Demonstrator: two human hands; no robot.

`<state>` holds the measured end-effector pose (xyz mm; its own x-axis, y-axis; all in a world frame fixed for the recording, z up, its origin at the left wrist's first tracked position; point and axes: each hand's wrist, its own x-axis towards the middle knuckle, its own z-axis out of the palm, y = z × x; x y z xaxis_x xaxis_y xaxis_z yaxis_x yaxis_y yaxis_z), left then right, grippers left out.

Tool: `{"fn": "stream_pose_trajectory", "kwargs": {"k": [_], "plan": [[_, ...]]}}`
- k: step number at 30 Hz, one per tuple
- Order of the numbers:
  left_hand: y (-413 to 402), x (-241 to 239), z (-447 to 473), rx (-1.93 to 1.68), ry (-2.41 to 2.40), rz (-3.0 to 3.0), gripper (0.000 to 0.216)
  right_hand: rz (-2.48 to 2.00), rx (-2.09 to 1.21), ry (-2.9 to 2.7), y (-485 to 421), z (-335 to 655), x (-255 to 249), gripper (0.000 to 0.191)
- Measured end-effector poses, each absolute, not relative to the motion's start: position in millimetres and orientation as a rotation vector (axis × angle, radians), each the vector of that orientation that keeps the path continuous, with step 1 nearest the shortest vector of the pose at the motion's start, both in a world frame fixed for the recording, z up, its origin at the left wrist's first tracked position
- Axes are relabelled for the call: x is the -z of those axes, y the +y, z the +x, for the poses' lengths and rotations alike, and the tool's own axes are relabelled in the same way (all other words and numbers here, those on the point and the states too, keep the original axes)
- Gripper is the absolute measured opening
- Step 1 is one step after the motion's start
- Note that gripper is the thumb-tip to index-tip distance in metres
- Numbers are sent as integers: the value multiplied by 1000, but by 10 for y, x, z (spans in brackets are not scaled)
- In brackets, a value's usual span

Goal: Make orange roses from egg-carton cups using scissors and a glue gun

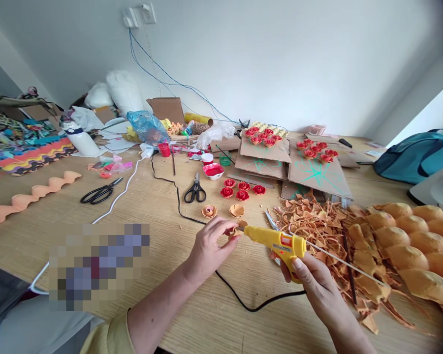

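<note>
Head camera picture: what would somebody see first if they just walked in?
Probably the yellow glue gun in the right hand, its tip touching a small orange paper piece pinched by the left hand, near the front of the wooden table. Next, the red paper roses in the middle, and the heap of orange paper scraps to the right.
</note>
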<state>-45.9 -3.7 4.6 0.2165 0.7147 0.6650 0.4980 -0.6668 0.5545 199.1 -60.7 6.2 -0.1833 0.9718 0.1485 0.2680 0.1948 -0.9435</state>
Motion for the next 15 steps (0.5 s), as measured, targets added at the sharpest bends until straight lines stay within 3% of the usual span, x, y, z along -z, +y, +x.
{"fn": "stream_pose_trajectory", "kwargs": {"k": [15], "plan": [[-36, -69, -466, -1432, 1172, 2249, 16, -1193, -1012, -1644, -616, 2025, -50, 40]]}}
